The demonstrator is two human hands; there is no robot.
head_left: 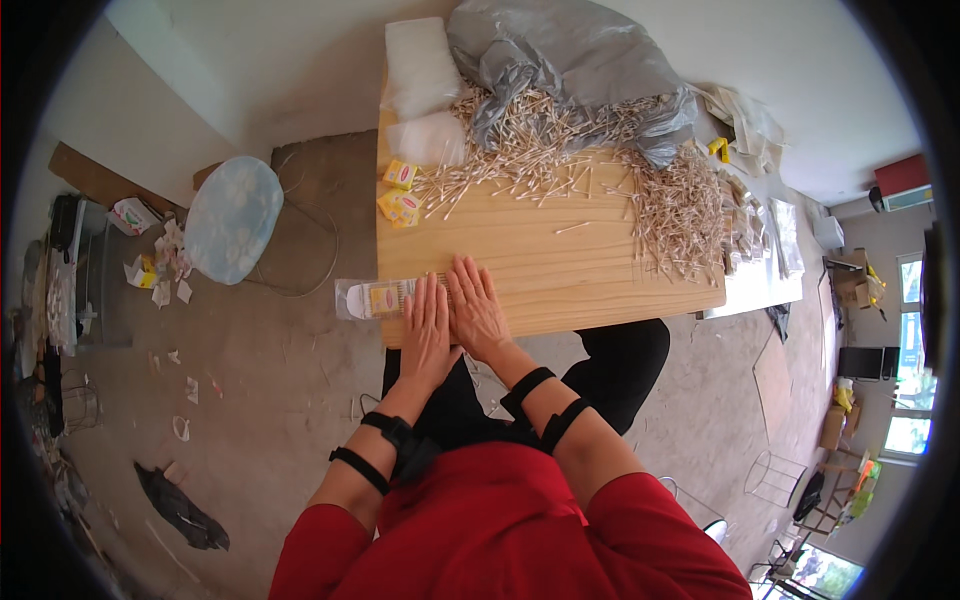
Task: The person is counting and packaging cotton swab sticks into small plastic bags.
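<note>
My left hand (427, 328) and my right hand (475, 308) lie flat, side by side, fingers together, pressing on a clear plastic packet (375, 298) of cotton swabs with a yellow label. The packet lies at the near left corner of the wooden table (560, 270) and sticks out past its left edge. Most of the packet is hidden under my palms. A big heap of loose cotton swabs (560, 150) covers the far and right parts of the table.
Small yellow label cards (401, 195) lie at the table's left side. A grey plastic bag (570, 60) and clear bags (420, 70) sit at the far end. A round pale-blue stool (235, 218) stands on the floor to the left, among scattered paper scraps.
</note>
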